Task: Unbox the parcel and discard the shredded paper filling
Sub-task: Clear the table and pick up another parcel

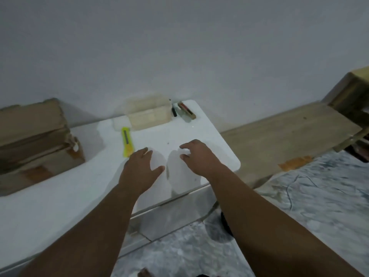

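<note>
head view: cardboard box (pixel 36 140) sits at the far left of the white table (pixel 60 196), flaps seemingly down, well apart from both hands. left hand (pixel 141 166) is spread, palm down, just beside the yellow cutter (pixel 126 141). right hand (pixel 197 156) is loosely curled, fingertips toward the tabletop, gripping nothing (contact unclear). risks, as i judge: a deep cut could slice the contents, and tipping the box near the edge could scatter paper filling onto the floor (pixel 319 196).

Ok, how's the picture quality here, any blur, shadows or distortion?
Head view: dim, flat light and soft focus; the left hand and right hand throw faint shadows on the glossy white table; the wide lens bows the table's edges; the cardboard box at left is smeared.
</note>
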